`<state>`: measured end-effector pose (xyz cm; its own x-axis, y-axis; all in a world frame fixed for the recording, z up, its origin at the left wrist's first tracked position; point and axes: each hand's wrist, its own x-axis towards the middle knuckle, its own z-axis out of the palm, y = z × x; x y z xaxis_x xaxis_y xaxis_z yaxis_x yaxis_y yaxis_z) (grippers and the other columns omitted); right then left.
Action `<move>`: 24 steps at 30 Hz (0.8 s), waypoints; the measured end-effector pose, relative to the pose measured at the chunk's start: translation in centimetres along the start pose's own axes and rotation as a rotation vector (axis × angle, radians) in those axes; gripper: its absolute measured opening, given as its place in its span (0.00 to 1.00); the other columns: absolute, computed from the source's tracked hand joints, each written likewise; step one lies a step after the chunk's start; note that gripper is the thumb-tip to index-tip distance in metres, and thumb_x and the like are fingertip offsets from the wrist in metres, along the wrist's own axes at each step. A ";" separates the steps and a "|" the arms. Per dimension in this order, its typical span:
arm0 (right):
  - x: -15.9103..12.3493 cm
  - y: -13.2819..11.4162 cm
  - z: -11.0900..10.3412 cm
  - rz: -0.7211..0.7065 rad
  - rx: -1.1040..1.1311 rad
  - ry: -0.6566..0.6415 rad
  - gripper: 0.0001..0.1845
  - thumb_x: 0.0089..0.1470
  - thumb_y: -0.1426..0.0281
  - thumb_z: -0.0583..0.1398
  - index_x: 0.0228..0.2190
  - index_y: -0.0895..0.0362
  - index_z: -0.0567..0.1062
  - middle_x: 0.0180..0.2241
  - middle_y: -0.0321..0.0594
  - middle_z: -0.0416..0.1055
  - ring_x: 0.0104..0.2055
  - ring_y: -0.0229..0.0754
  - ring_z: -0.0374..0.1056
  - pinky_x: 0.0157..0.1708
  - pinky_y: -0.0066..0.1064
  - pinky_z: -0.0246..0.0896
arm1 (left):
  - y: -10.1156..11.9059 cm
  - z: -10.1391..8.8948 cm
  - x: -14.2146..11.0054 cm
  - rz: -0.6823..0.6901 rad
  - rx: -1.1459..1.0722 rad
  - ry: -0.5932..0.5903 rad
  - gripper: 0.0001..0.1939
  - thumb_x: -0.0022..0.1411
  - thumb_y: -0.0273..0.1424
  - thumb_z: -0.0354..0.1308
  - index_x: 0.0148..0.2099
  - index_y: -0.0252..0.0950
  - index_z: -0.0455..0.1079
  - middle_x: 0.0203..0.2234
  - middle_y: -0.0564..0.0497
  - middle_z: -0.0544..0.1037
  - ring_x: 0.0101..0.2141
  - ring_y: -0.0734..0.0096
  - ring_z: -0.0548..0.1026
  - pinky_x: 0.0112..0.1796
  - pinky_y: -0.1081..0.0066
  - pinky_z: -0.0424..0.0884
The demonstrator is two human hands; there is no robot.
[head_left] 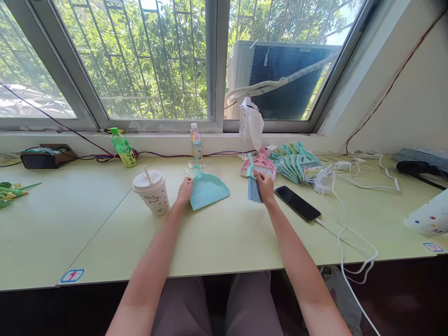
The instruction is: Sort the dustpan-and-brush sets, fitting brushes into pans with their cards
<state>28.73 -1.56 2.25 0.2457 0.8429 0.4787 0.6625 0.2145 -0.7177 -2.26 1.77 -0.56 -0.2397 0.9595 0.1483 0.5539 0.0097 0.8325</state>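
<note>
My left hand is closed on the left edge of a light-blue dustpan, whose handle points toward the window. Crumpled clear plastic wrapping lies by that handle. In my right hand is a small hand brush with blue-grey bristles hanging down and its handle up. Behind the brush lies a pink dustpan and brush set. Several green dustpan and brush sets are stacked to the right of it.
A lidded cup with a straw stands left of my left hand. A black phone on a white cable lies right of my right hand. Toward the window stand a green bottle, a clear bottle and a tissue pack.
</note>
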 end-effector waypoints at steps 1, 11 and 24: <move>0.0 0.6 -0.2 0.017 -0.139 -0.003 0.29 0.57 0.49 0.46 0.24 0.58 0.72 0.30 0.42 0.67 0.34 0.43 0.63 0.33 0.31 0.53 | -0.5 -0.5 0.3 -0.026 0.083 -0.026 0.11 0.63 0.36 0.45 0.39 0.40 0.67 0.33 0.49 0.75 0.36 0.63 0.71 0.34 0.70 0.62; -1.0 2.3 1.4 0.051 -0.658 -0.193 0.23 0.46 0.50 0.59 0.27 0.57 0.77 0.37 0.48 0.71 0.43 0.51 0.64 0.40 0.36 0.55 | -0.2 -0.7 -0.7 0.046 0.514 -0.058 0.13 0.61 0.38 0.48 0.41 0.38 0.68 0.42 0.40 0.75 0.45 0.51 0.71 0.39 0.63 0.64; -4.5 -3.8 3.8 -0.190 -0.500 -0.229 0.18 0.55 0.55 0.56 0.26 0.56 0.74 0.32 0.42 0.70 0.37 0.43 0.65 0.34 0.31 0.53 | 4.2 5.5 -5.8 0.004 -0.372 -0.430 0.21 0.54 0.46 0.56 0.43 0.35 0.68 0.41 0.46 0.76 0.42 0.61 0.72 0.39 0.70 0.66</move>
<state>22.41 -4.30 0.90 -0.0321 0.9095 0.4144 0.9472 0.1600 -0.2778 5.79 -2.22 -0.86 0.1506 0.9885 -0.0143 0.2173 -0.0189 0.9759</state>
